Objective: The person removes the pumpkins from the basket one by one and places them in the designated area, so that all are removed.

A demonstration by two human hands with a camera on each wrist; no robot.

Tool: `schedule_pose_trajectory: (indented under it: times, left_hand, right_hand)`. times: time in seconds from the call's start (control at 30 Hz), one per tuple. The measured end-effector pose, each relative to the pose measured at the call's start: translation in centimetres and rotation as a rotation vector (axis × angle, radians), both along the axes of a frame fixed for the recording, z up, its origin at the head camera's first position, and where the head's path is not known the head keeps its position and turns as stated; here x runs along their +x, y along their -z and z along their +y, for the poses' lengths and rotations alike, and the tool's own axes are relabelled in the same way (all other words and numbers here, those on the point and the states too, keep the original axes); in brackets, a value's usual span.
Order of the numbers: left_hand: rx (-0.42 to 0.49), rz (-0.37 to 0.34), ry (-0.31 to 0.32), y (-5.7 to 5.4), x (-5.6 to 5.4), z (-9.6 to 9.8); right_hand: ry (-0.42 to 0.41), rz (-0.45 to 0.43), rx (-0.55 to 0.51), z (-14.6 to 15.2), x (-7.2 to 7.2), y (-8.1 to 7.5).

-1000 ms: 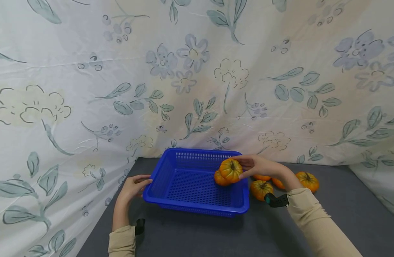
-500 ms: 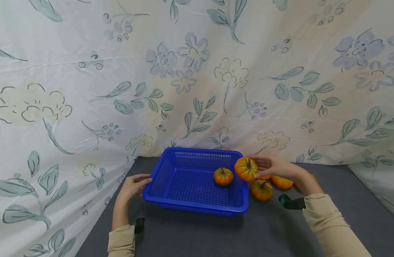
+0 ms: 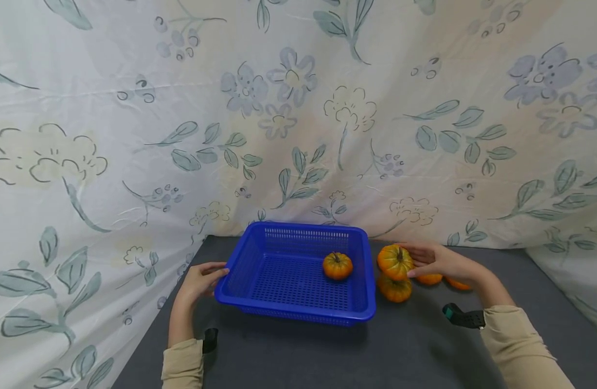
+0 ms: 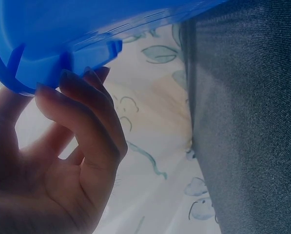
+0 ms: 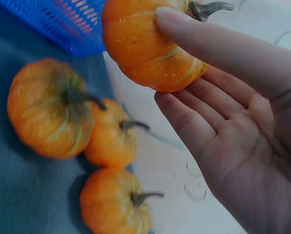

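My left hand [image 3: 197, 282] pinches the left rim of a blue plastic basket [image 3: 298, 312]; in the left wrist view its curled fingers [image 4: 94, 114] reach under the rim. Inside the basket, toward the right, sits one small orange pumpkin [image 3: 337, 266]. Beyond the basket's right side, my right hand [image 3: 441, 263] holds another small pumpkin [image 3: 394, 261] between thumb and fingers. The right wrist view shows this held pumpkin [image 5: 145, 48] raised, its dark stem pointing right. Just below it in the head view, a pumpkin [image 3: 394, 290] rests on the table, partly covered.
Two more pumpkins, one [image 3: 429, 279] beside the other [image 3: 457, 284], lie partly hidden behind my right hand and wrist. The dark table [image 3: 298, 356] runs back to a floral cloth [image 3: 298, 178] hanging behind the basket.
My right hand has carried its pumpkin from inside the basket, over the right rim, to above the pumpkins on the table. My left hand stays at the basket's left rim.
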State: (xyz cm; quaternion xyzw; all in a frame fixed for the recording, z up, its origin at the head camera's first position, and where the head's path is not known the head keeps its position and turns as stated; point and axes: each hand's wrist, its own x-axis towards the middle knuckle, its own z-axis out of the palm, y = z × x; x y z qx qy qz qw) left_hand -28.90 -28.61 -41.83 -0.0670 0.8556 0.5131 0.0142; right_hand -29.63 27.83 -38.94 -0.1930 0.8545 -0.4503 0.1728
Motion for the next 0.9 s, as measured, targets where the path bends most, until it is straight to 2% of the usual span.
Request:
schedule_pose_trajectory:
  times: [0.13,0.3,0.47,0.67,0.9]
  left_hand:
    - [-0.003,-0.004,-0.002,-0.1,0.0,0.1]
    - [-0.01,0.0,-0.006,-0.1,0.1,0.1]
    - [-0.007,0.005,0.003,-0.1,0.2,0.1]
    - [-0.01,0.009,0.011,-0.2,0.2,0.1]
    - [-0.018,0.004,0.016,-0.4,0.3,0.1]
  right_hand:
    - [0.004,0.006,0.001,1.2,0.5,0.5]
    - [0.018,-0.028,-0.004,2.7,0.8,1.4]
    - [0.046,-0.054,0.037,4.0,1.0,2.3]
    - [0.032,-0.137,0.058,5.1,1.8,3.1]
    - [0.004,-0.163,0.048,5.9,2.1,4.1]
